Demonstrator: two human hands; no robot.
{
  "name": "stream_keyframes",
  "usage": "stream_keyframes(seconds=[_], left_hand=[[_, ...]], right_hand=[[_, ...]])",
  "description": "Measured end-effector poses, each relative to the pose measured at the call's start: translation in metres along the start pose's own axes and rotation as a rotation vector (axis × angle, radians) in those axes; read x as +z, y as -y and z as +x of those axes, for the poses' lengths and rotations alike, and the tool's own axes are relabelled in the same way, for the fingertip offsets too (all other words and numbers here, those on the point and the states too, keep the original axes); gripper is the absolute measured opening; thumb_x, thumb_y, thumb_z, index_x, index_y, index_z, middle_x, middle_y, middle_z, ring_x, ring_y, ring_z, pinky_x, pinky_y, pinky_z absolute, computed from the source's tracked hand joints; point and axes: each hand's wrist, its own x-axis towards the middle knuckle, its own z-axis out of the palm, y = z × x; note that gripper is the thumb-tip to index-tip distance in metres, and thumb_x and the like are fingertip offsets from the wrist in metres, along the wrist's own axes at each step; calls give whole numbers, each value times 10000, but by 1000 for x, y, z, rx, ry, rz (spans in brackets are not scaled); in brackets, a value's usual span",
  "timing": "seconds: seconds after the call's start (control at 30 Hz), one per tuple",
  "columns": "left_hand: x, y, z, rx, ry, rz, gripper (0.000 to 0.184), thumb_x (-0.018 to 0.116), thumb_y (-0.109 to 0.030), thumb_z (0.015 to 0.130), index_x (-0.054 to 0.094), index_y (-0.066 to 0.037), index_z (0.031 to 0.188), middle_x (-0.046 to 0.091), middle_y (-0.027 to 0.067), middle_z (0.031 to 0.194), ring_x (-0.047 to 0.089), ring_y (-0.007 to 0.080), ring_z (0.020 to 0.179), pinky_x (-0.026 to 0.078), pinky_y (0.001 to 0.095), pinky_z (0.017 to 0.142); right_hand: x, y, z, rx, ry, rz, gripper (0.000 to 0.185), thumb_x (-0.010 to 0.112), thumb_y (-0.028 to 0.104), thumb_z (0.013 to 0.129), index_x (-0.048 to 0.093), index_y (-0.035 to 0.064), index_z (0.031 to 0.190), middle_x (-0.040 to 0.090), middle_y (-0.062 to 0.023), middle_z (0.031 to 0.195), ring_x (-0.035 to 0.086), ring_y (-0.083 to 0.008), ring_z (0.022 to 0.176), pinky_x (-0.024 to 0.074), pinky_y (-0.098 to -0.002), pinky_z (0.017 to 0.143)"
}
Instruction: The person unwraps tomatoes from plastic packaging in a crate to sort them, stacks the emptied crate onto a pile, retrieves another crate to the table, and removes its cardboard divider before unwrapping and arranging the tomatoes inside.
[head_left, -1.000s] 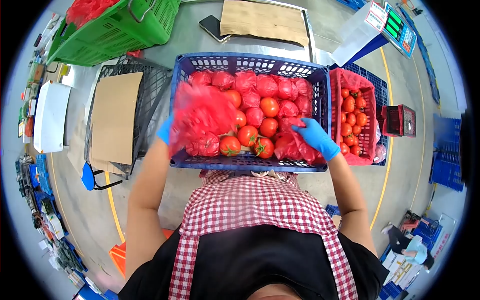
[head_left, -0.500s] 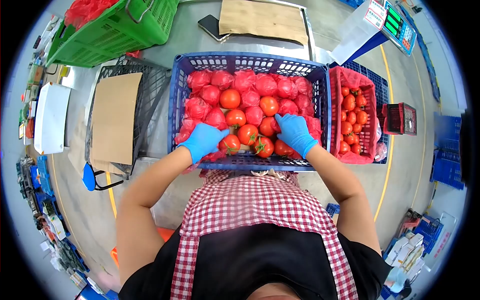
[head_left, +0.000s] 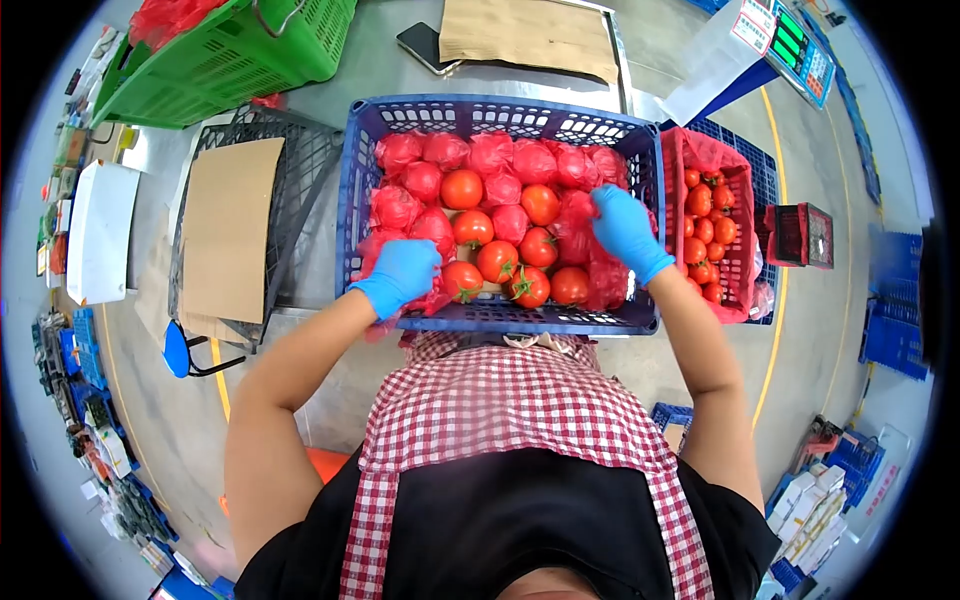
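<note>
A blue crate [head_left: 500, 105] holds several bare tomatoes [head_left: 497, 261] in its middle and front, and lumps covered in thin red plastic film [head_left: 491, 153] at the back and sides. Over the front left corner is my left hand [head_left: 402, 272] in a blue glove, its fingers curled together on the red film there. My right hand [head_left: 628, 228], also gloved, is at the crate's right side with its fingers closed on film that bunches up beneath it. Both sets of fingertips are partly hidden.
A red-lined crate of tomatoes [head_left: 748, 240] stands to the right, below a scale [head_left: 790, 50]. A green crate [head_left: 240, 60] is at the back left. Cardboard [head_left: 232, 230] lies on a black crate at left. A phone [head_left: 425, 45] rests by more cardboard [head_left: 528, 35].
My right hand has moved up and to the right, away from the front tomatoes, and film now bunches under it. My left hand has drawn slightly left, off the tomato beside it.
</note>
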Motion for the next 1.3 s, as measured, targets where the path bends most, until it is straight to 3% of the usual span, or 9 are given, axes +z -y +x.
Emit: stream_keyframes(seconds=[0.17, 0.27, 0.33, 0.4, 0.63, 0.83, 1.03, 1.17, 1.3], left_hand=[[-32, 28, 12, -159, 5, -571, 159, 700, -132, 767, 674, -35, 891, 662, 115, 898, 633, 199, 831, 490, 299, 787], [11, 75, 25, -32, -329, -685, 266, 720, -168, 766, 646, -4, 963, 652, 110, 913, 635, 202, 814, 498, 321, 779], [2, 71, 26, -246, -118, -1159, 222, 653, -100, 818, 617, -3, 1014, 636, 68, 943, 610, 148, 831, 500, 298, 747], [10, 84, 29, -455, -1, -1681, 179, 623, -77, 834, 618, -16, 1003, 627, 49, 942, 600, 133, 837, 498, 285, 729], [-67, 30, 34, -265, -374, -981, 258, 684, -201, 807, 628, -42, 1003, 642, 50, 836, 613, 136, 798, 490, 274, 703], [-100, 1, 42, 16, -311, -74, 571, 784, -393, 638, 613, -107, 1102, 622, 131, 966, 629, 288, 852, 501, 378, 739], [-24, -9, 42, -52, 77, 235, 575, 726, -365, 685, 576, -149, 1197, 586, 152, 1033, 626, 326, 821, 500, 418, 696], [2, 16, 45, 55, -135, 56, 329, 615, -206, 767, 634, -147, 1090, 632, 141, 963, 634, 315, 821, 501, 421, 672], [-6, -4, 60, -70, -119, 98, 156, 544, -86, 750, 655, -104, 857, 651, 129, 837, 637, 317, 808, 499, 427, 681]], right_hand=[[-61, -11, 25, 163, 32, 166, 286, 663, 260, 793, 610, 39, 968, 570, -198, 1043, 581, -374, 918, 479, -436, 774], [-47, -10, 21, 70, 223, 75, 326, 676, 299, 778, 609, 46, 972, 578, -187, 1057, 592, -366, 914, 483, -436, 779], [-45, 26, 14, 136, 551, 24, 382, 695, 307, 751, 584, 68, 1027, 588, -168, 1047, 610, -354, 884, 497, -442, 752], [-15, 41, -9, 50, 457, -18, 380, 701, 273, 746, 574, 71, 1042, 585, -172, 1034, 609, -353, 890, 497, -449, 729], [4, 4, -4, 259, 83, 354, 304, 692, 197, 766, 589, 4, 975, 590, -186, 980, 601, -371, 870, 487, -415, 770], [-55, -19, 25, 564, -198, 1096, 279, 667, 35, 765, 620, -8, 1036, 654, -48, 993, 613, -143, 884, 483, -258, 817], [-98, -16, 35, 562, -477, 763, 348, 632, 36, 768, 580, -17, 1108, 663, -122, 1001, 637, -187, 876, 504, -285, 783], [-90, 6, 33, 268, -119, 370, 536, 688, 206, 725, 533, 73, 1220, 611, -224, 1064, 614, -348, 960, 497, -389, 828], [-18, 22, 27, 243, 294, -157, 470, 706, 421, 707, 609, 107, 1044, 620, -142, 961, 630, -302, 871, 514, -429, 730]])
